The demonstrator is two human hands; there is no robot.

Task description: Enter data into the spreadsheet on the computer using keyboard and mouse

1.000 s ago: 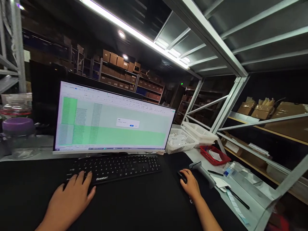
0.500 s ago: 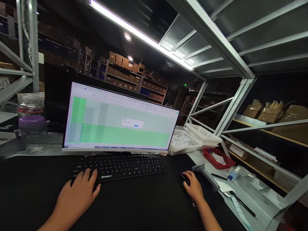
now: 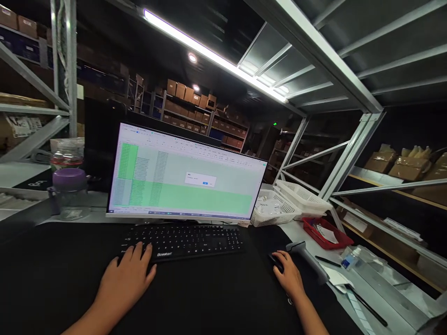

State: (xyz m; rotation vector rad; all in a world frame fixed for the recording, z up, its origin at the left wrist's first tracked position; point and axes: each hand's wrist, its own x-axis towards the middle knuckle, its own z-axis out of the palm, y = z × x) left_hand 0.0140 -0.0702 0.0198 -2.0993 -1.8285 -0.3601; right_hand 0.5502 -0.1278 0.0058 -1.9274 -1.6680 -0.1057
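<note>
My left hand (image 3: 127, 274) rests at the lower left corner of the black keyboard (image 3: 195, 239), fingers stretched out over the keys and thumb apart on the mat. A dark computer mouse (image 3: 275, 262) lies under my right hand (image 3: 289, 274), whose fingers curve over it and partly hide it. Behind the keyboard stands a wide monitor (image 3: 188, 172). It displays a spreadsheet with green-filled areas and a small white dialog box over the cells. Just right of my right hand lies a grey handheld scanner (image 3: 309, 261).
A black desk mat (image 3: 209, 298) covers the desktop. At left stands a clear jar with a purple lid (image 3: 69, 180). White perforated baskets (image 3: 275, 218), a red tray (image 3: 344, 242), a small bottle (image 3: 351, 258) and pens sit at right. Metal shelving surrounds the desk.
The camera has turned slightly left, so everything appears farther right in view. Both hands keep their places at the keyboard and on the mouse; the screen looks the same.
</note>
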